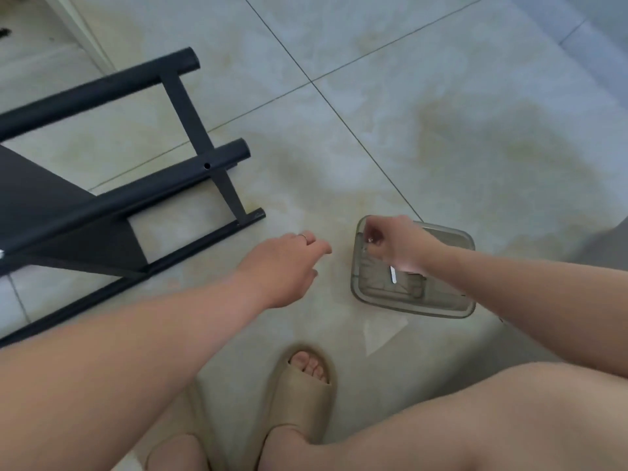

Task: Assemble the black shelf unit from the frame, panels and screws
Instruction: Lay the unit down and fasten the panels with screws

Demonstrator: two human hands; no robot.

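Pale glossy floor tiles [373, 45] run under everything. At left the black frame [185, 107] lies flat on them, a dark panel [30, 185] in it. The left hand [282, 266] hangs loosely curled, holding nothing. The right hand [397, 243] pinches a small shiny metal part [370, 239] over the clear container [441, 297].

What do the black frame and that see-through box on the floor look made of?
Black frame: probably painted metal tubing, matte; round tube ends and a drilled hole suggest it. Box: seemingly clear, grey-tinted plastic; the floor shows through its rounded walls.
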